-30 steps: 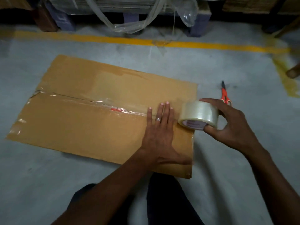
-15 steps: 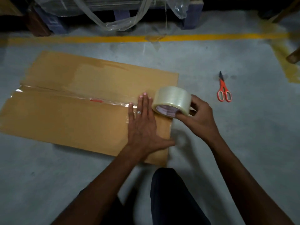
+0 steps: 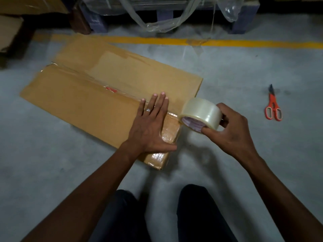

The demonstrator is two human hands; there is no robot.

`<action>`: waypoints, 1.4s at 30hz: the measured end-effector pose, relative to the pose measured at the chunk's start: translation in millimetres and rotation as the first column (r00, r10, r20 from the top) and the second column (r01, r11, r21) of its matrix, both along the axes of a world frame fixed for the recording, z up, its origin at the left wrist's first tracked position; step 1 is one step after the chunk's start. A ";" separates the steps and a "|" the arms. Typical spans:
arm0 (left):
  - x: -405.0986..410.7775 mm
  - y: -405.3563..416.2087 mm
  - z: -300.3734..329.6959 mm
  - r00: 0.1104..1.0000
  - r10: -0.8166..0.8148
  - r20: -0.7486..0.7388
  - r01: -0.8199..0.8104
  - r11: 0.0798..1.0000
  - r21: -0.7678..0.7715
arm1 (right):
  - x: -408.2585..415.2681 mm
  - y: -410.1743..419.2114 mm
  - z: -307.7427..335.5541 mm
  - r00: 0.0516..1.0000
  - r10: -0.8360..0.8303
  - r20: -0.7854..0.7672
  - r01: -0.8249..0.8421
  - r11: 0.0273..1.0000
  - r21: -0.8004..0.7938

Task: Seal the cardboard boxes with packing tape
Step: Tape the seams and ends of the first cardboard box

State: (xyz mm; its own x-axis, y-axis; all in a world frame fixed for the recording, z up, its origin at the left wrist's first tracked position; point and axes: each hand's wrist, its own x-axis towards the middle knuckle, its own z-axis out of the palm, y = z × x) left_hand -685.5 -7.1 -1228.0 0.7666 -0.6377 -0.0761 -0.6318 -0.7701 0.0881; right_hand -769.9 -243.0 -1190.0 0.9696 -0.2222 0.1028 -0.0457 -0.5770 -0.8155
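A flattened brown cardboard box (image 3: 83, 105) lies on the grey floor, with clear tape along its middle seam. My left hand (image 3: 150, 124) presses flat on the box near its right end, fingers straight, a ring on one finger. My right hand (image 3: 230, 131) grips a roll of clear packing tape (image 3: 201, 113) just past the box's right edge, thumb under the roll's core. A short stretch of tape runs from the roll to the seam beside my left hand.
Orange-handled scissors (image 3: 273, 105) lie on the floor to the right. A yellow floor line (image 3: 244, 43) runs across the back. Behind it stands a pallet wrapped in loose plastic film (image 3: 166, 18). More cardboard (image 3: 10, 30) sits at the far left. My knees (image 3: 197, 212) are below.
The roll in my right hand came in toward the box's right end, then drew slightly off the edge. My left hand stayed pressed flat on the seam. The camera view shifted.
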 end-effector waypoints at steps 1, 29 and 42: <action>-0.1 -0.2 -0.6 1.000 -0.002 0.004 0.002 1.000 0.003 | -5.2 -4.7 -0.9 1.000 -0.005 -0.016 0.005 1.000 -0.008; -48.4 -73.9 0.2 0.986 0.163 0.039 -0.167 0.957 0.236 | 4.0 -23.6 -58.8 0.965 0.121 -0.232 -0.024 0.924 0.383; -6.9 -16.4 -1.6 0.999 -0.034 0.029 0.026 0.971 0.239 | 4.6 14.7 -75.8 0.952 0.203 -0.230 -0.121 0.937 0.326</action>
